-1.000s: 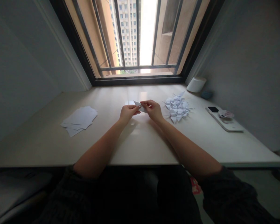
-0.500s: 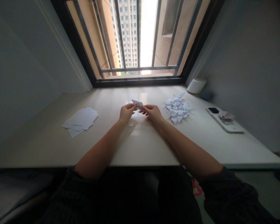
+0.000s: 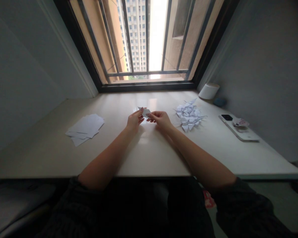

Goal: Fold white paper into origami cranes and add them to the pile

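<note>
A small folded piece of white paper (image 3: 146, 112) is held up between my two hands, above the middle of the white tabletop (image 3: 149, 155). My left hand (image 3: 134, 119) pinches its left side, and a pointed tip sticks out past the fingers. On the other side, my right hand (image 3: 161, 119) grips the right edge between thumb and fingers. To the right lies a heap of folded paper pieces (image 3: 188, 115) with thin points. A loose stack of flat white paper sheets (image 3: 86, 127) rests on the left.
A phone (image 3: 238, 127) lies at the right with a small crumpled packet (image 3: 240, 122) on it. A white rounded object (image 3: 209, 91) and a dark bluish item (image 3: 220, 101) stand by the right wall. A barred window (image 3: 149, 87) closes off the back.
The folded paper has turned and shifted slightly left, showing a broader face. My left fingers have moved up over its left part; the right hand keeps its pinch.
</note>
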Demonstrator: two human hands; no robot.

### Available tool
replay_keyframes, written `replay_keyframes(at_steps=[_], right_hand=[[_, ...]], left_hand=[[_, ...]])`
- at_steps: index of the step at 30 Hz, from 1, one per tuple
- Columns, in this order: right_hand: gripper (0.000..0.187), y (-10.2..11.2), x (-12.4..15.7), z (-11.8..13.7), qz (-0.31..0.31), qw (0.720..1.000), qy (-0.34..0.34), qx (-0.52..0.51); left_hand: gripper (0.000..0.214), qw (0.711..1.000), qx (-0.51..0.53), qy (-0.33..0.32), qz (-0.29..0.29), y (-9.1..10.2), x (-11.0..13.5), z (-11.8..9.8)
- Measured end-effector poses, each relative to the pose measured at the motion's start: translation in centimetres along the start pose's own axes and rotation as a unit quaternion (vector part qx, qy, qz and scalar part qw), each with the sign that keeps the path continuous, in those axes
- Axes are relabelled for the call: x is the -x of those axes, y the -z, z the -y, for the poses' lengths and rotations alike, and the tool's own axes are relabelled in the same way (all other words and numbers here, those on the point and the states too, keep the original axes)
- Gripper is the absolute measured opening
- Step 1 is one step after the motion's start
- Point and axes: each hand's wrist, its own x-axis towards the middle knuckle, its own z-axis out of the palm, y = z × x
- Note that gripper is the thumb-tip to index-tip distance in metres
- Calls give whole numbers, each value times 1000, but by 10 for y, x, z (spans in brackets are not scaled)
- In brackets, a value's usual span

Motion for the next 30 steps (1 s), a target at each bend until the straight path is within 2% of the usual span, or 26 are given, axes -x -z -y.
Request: replay_keyframes(at_steps=[8,16,22,27,30], right_hand=[[45,-1,0,-9,-6,1000,22,9],[45,-3,2,-3,3,999,35,5],[39,-4,1,-4,15,999,38,2],[39,-3,1,-5,15,1000,23,-6],[41,-1,1,-4,-1,1000,3,-28]], left_hand=[[35,990,-98,-103,8,-4,4,1],[36,998,-34,-60,5,0,-5,7],[34,1000,5,-16,-1,-5,3,0],[38,1000,-3,-4,10,-3,3,-4],[46,999,-24,-22,24,0,-1,-5]])
